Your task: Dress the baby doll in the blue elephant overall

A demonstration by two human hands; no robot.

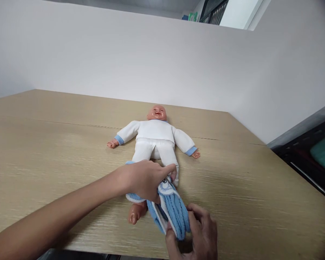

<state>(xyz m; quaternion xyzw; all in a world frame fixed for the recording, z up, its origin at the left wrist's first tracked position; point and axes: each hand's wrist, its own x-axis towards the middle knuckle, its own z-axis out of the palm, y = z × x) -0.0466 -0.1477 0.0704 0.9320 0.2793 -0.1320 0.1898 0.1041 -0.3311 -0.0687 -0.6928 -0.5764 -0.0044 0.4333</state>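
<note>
A baby doll (157, 130) in a white top and trousers with blue cuffs lies face up, arms spread, its head toward the wall. My left hand (147, 178) is over the doll's lower legs, its fingers closed on the upper end of a blue-and-white ribbed terry bootie (176, 211). A round dark eye-like spot marks the bootie's white part. Gripping the bootie's lower end is my right hand (196, 231), thumb at the white-edged opening. One bare doll foot (137, 213) shows below my left wrist; the other is hidden. More blue-and-white cloth (135, 198) shows beneath my left hand.
The doll lies on a light wood-grain table (56, 151) with a seam running across it. A white wall (124, 57) rises behind the far edge. At the right, beyond the table, stands a dark object (300, 155) with something green in it.
</note>
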